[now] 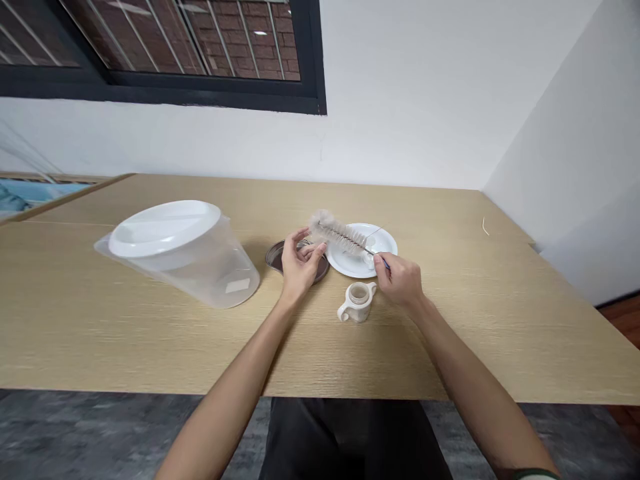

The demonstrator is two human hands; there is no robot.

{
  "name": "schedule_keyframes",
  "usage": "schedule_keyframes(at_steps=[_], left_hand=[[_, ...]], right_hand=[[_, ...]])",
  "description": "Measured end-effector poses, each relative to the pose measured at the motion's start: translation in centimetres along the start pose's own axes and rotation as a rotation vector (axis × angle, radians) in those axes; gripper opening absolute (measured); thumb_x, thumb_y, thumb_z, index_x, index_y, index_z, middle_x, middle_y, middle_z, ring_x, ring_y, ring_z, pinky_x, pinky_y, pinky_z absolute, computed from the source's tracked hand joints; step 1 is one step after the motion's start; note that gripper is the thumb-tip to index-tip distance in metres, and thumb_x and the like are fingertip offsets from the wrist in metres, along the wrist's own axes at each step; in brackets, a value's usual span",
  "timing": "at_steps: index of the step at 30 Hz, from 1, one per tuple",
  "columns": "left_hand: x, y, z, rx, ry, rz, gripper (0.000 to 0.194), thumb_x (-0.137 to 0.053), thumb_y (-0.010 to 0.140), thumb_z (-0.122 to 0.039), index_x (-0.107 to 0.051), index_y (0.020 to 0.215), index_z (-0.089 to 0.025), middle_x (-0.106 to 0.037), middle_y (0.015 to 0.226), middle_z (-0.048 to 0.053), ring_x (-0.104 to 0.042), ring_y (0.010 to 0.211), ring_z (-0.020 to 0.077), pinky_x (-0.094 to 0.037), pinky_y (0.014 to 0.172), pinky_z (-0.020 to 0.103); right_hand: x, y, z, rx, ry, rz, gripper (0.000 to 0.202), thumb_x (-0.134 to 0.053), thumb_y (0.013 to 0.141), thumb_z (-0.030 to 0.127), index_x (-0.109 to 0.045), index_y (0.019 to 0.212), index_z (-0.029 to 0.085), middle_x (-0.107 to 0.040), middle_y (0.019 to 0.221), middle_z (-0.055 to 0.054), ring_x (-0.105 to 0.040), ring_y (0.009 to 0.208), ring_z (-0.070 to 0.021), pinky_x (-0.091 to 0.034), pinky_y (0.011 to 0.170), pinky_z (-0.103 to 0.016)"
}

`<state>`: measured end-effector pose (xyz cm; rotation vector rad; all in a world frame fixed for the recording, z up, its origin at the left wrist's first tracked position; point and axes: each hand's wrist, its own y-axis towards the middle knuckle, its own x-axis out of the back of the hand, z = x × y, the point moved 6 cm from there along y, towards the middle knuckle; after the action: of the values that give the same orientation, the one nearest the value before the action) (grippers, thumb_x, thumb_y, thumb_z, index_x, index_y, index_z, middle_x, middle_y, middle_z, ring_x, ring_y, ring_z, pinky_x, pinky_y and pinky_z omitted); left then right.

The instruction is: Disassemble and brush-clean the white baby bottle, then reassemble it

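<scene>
Head view showed a label (237,286), unreadably small. The right hand (401,279) gripped a whitish-bristled bottle brush (345,236); the left hand (300,262) curved open beside it.

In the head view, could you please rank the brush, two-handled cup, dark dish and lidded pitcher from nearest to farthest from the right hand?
1. Brush: held in the right hand.
2. Two-handled cup: just left of that hand.
3. Dark dish: farther left, partly behind the left hand.
4. Lidded pitcher: farthest left.

No writing is legible, even on the translucent container's (213,263) label (237,286).
</scene>
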<state>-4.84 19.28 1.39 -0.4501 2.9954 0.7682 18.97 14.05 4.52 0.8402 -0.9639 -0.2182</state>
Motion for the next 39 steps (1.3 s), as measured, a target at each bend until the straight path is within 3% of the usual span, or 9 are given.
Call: schedule_keyframes(at_steps=[15,21,39], left_hand=[[0.12,0.05,0.03,-0.007,-0.026,-0.037,0.076,-0.086,0.068,-0.038,-0.044,0.129,-0.024,-0.056,0.130,0.012,-0.069,0.085,0.0104,-0.058,0.083,0.026],[0.15,0.17,0.69,0.038,-0.031,-0.043,0.072,-0.085,0.068,-0.036,-0.043,0.125,-0.023,-0.052,0.134,0.012,-0.068,0.080,0.0073,-0.057,0.080,0.023],[-0.03,0.03,-0.03,0.007,0.004,-0.026,0.071,-0.083,0.068,-0.029,-0.042,0.125,-0.023,-0.054,0.132,0.012,-0.068,0.083,0.0090,-0.056,0.078,0.024]], right_hand=[[0.07,-0.02,0.22,-0.016,-0.020,-0.029,0.039,-0.038,0.103,0.032,-0.064,0.078,0.017,-0.057,0.057,0.000,-0.043,0.051,-0.0094,-0.023,0.052,-0.025],[0.01,-0.01,0.45,-0.001,-0.012,0.004,0.039,-0.038,0.102,0.032,-0.064,0.077,0.016,-0.058,0.058,0.000,-0.045,0.052,-0.0091,-0.023,0.053,-0.026],[0.04,-0.08,-0.24,-0.065,-0.046,-0.023,0.039,-0.039,0.102,0.034,-0.068,0.083,0.017,-0.060,0.059,-0.001,-0.049,0.053,-0.0104,-0.024,0.053,-0.026]])
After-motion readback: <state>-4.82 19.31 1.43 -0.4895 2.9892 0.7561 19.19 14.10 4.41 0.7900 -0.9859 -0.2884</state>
